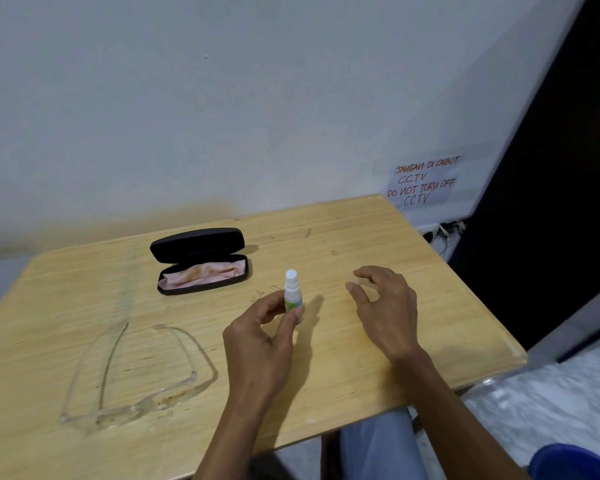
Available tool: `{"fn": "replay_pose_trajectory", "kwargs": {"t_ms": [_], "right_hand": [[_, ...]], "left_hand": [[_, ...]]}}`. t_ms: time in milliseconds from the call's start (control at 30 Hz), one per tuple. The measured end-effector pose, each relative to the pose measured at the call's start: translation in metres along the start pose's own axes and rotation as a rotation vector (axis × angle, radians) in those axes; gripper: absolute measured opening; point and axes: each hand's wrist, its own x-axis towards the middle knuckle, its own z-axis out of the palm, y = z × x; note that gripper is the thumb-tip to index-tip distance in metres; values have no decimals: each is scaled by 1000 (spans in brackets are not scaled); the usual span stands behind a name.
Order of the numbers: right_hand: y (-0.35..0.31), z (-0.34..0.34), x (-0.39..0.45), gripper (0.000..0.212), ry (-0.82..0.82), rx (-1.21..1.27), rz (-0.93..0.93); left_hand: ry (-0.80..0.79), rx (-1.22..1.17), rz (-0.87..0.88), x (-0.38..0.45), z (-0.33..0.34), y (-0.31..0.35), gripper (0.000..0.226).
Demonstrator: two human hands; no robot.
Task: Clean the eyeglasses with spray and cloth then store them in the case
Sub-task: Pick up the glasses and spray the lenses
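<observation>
Clear-framed eyeglasses (167, 396) lie on the wooden table (378, 244) at the near left, arms unfolded and pointing away, with brownish smudges on the lenses. A black glasses case (198, 242) stands open behind them, and a stained pink cloth (201, 273) lies inside it. My left hand (257, 348) holds a small white spray bottle (291, 289) upright between thumb and fingers, nozzle uncovered. My right hand (385, 306) hovers just to the right of the bottle, and a small clear cap (354, 282) looks pinched between its thumb and forefinger.
The table's far edge meets a white wall, which bears a handwritten paper notice (423, 181). Cables (444, 232) hang past the table's far right corner. A blue round object (579, 462) sits on the floor at bottom right, beside my knee.
</observation>
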Motion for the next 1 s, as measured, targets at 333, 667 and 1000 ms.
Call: {"fn": "replay_pose_trajectory", "kwargs": {"t_ms": [333,667,1000], "right_hand": [[-63,-23,-28,30,-2,325,-149],[-87,-13,-42,29,-86,401,-196],[-98,-8,-58,21,-166,706,47]], "left_hand": [[-33,14,-34,0,-1,-1,23],[-111,55,-2,-10,-16,18,26],[40,631,243,-24,-153,-4,32]]}}
